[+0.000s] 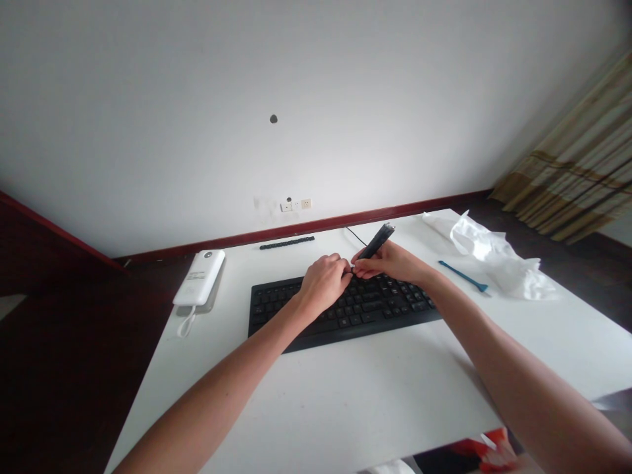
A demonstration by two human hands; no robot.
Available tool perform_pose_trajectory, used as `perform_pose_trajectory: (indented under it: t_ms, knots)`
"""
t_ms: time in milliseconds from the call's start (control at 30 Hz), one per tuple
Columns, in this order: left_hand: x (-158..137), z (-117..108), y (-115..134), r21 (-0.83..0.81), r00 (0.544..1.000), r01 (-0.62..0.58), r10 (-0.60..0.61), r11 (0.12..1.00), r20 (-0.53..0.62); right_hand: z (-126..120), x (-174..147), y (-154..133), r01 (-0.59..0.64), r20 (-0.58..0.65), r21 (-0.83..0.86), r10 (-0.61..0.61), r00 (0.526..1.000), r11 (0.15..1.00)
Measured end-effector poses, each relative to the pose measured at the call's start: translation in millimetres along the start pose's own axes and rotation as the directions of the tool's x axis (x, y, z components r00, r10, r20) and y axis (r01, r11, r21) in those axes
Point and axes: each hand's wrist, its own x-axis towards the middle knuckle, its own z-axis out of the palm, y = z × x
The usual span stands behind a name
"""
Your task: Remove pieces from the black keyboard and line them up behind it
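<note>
A black keyboard [353, 320] lies on the white table, its cable running off at the back. Over its upper middle, my right hand [388, 261] is closed round a thick, black, stick-shaped tool [376, 241], which tilts up to the right. What kind of tool it is I cannot make out. My left hand [323, 280] is closed too, its thumb and fingers pinched together close to the tool's lower end. Whatever sits between those fingertips is too small and hidden to name. Both hands meet just above the keys.
A white power bank [200, 276] with a strap lies at the table's left edge. Behind the keyboard rests a narrow black strip [287, 243]. To the right are a blue flat-ended stick [463, 275] and crumpled white plastic [494, 253]. The wall [197, 131] stands behind the table.
</note>
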Motion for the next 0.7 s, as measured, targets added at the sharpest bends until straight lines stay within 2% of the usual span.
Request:
perform_pose_trajectory:
  t_ms: [200,367,533,700]
  knots:
    - [0,2,0,-0.014,1.000,-0.003,0.003,1.000,-0.010,-1,3,4,-0.042,0.004,-0.002,0.042,0.999,0.999]
    - [1,0,0,-0.039,1.000,0.001,-0.001,0.999,0.009,-8,1,3,-0.012,0.038,-0.046,0.014,0.999,0.999]
    - [0,2,2,-0.020,1.000,-0.002,0.002,1.000,-0.010,-21,0,0,0.046,-0.116,-0.052,-0.052,0.992,0.998]
    - [-1,-7,7,0.001,1.000,0.009,-0.009,1.000,0.005,-26,4,3,0.167,-0.283,-0.112,-0.192,0.940,0.980]
